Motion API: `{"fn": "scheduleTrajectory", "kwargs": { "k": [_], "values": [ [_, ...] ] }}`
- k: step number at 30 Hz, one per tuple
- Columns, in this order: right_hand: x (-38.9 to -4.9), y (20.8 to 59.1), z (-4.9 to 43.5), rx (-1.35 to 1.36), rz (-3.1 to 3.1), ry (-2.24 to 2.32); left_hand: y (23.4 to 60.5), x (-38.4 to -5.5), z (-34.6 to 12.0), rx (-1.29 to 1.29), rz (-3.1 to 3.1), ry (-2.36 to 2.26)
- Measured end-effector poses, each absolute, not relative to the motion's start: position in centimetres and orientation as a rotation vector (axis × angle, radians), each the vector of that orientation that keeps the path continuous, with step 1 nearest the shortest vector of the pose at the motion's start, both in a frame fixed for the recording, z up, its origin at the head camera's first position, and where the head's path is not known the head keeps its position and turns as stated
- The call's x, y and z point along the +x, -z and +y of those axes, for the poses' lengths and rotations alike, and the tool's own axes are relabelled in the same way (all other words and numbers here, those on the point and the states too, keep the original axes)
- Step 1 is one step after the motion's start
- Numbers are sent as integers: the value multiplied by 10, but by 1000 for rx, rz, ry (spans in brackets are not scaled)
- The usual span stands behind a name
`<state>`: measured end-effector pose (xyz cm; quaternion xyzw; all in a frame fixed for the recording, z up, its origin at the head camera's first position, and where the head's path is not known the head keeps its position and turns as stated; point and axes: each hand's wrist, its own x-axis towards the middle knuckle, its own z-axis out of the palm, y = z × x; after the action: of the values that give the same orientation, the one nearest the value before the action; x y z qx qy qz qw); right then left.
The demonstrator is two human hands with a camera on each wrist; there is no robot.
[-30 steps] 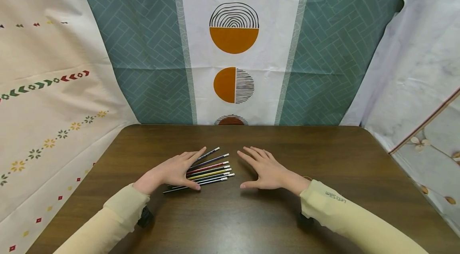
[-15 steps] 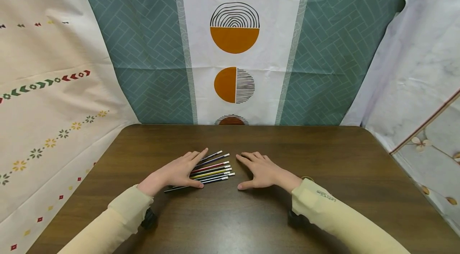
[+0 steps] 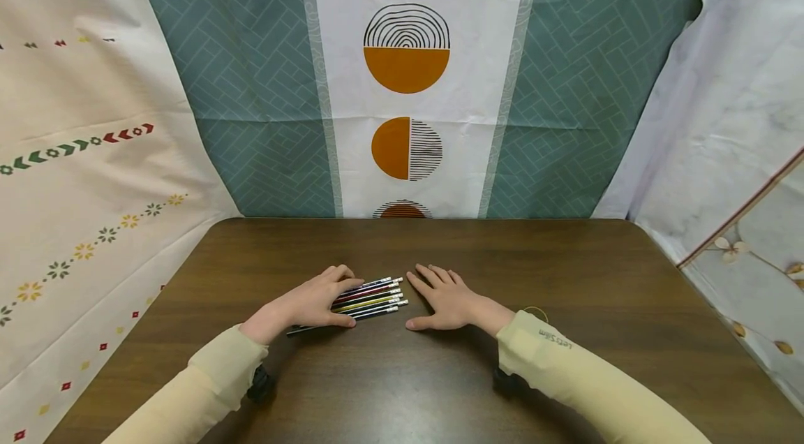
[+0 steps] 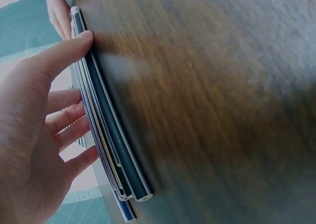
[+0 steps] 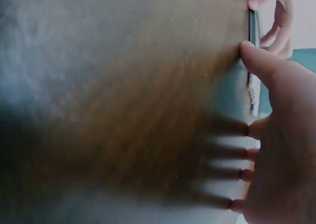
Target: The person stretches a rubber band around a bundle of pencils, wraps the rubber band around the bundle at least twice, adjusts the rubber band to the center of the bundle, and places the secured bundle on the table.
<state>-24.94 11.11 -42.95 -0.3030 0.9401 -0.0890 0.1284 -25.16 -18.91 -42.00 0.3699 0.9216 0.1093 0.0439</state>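
Several dark, red and yellow striped pencils (image 3: pixel 372 302) lie side by side on the table, white eraser ends to the right. My left hand (image 3: pixel 314 302) grips the row across the middle, index finger bent over the far side and thumb along the near side. In the left wrist view its thumb touches the nearest pencil (image 4: pixel 109 112), with the other fingers behind the bundle. My right hand (image 3: pixel 449 302) is spread just right of the erasers, holding nothing. In the right wrist view its fingertips (image 5: pixel 238 205) come down at the tabletop.
The brown wooden table (image 3: pixel 402 381) spreads around both hands. Behind it hangs a teal and white patterned cloth (image 3: pixel 270 116). Pale cloths hang along the left (image 3: pixel 75 220) and right (image 3: pixel 722 151) sides.
My left index finger has bent in, and the far pencils have come nearer the others, more nearly parallel. My right hand has moved left, close to the eraser ends.
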Motion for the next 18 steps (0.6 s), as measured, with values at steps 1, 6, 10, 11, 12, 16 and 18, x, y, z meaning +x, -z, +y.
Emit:
{"fn": "scheduleTrajectory", "kwargs": {
  "k": [1,6,10,11,12,16,18],
  "values": [
    [-249,430,110,-866,2723,255,420,-251,-189,1134,2820,-337],
    [-245,426,103,-814,2707,225,421,-251,-188,1134,2821,-353],
    [-243,429,99,-812,2718,235,421,-250,-187,1130,2821,-356],
    [-242,431,98,-811,2716,246,421,-250,-188,1132,2822,-354],
    [-242,433,97,-812,2718,254,421,-249,-188,1133,2822,-354],
    [-241,438,93,-811,2724,283,422,-248,-188,1152,2824,-340],
    [-239,439,91,-805,2729,288,423,-248,-188,1158,2826,-336]
  ]
}}
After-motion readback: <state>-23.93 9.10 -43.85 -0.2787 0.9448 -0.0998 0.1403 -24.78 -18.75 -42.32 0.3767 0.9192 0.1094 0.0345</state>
